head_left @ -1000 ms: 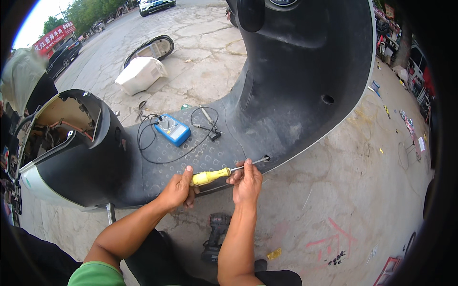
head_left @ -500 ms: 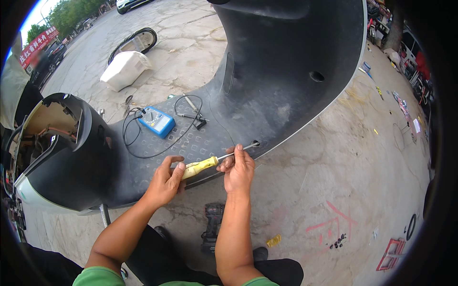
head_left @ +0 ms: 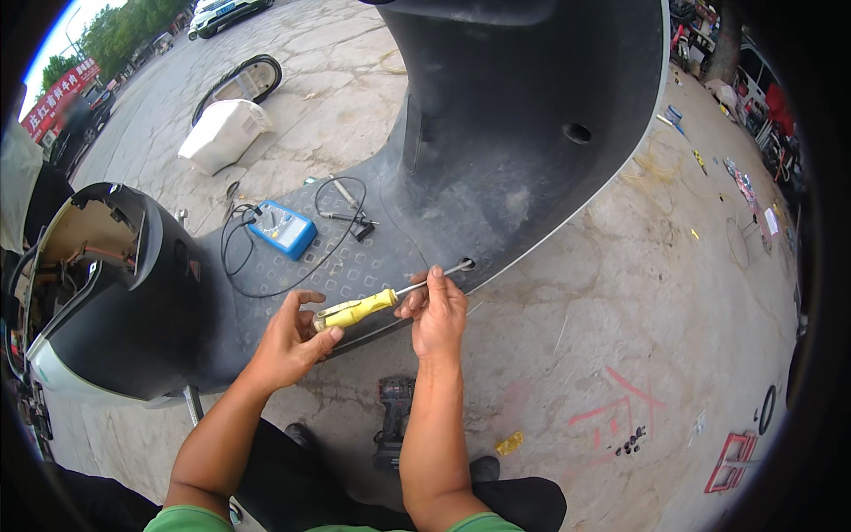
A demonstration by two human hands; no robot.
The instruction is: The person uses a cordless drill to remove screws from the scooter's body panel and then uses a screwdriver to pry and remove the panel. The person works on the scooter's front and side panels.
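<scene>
A yellow-handled screwdriver lies across the edge of a dark grey scooter's footboard, its tip at a hole near the board's right edge. My left hand grips the butt of the yellow handle. My right hand pinches the metal shaft close to the tip. Both forearms come up from the lower edge.
A blue multimeter with black leads rests on the footboard. A black power drill lies on the concrete by my feet. A white plastic cover and a tyre sit farther off. The open seat compartment is at left.
My left hand has slid back toward the end of the handle and loosened its fingers. The right hand stays on the shaft. The view has shifted slightly.
</scene>
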